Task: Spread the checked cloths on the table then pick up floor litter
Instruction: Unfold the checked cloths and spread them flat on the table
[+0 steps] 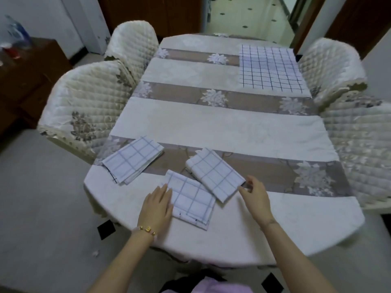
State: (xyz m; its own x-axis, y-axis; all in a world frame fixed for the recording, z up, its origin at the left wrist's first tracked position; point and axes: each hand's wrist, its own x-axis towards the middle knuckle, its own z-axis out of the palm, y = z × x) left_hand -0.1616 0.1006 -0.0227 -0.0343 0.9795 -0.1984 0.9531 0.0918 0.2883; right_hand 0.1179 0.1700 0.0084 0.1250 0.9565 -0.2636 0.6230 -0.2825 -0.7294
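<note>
My left hand (157, 205) lies flat, fingers straight, on the left edge of the nearest folded cloth (191, 200). My right hand (255, 195) pinches the near right corner of the second folded cloth (213, 174), which touches the nearest one's far right edge. A third folded cloth (132, 160) lies apart to the left. At the far right of the table (211, 123) a spread cloth (268, 67) lies flat. A white scrap (95, 253) sits on the floor.

spread cloth (269, 67): white, dark-blue grid | left folded cloth (132, 160), middle folded cloth (191, 200), right folded cloth (215, 174): white, pale-blue checks | tablecloth (211, 121): cream, taupe bands, white floral motifs | chair cover (84, 98): cream diamond quilting, brown floral patches | bracelet (147, 229): gold | sideboard (31, 66): dark brown
</note>
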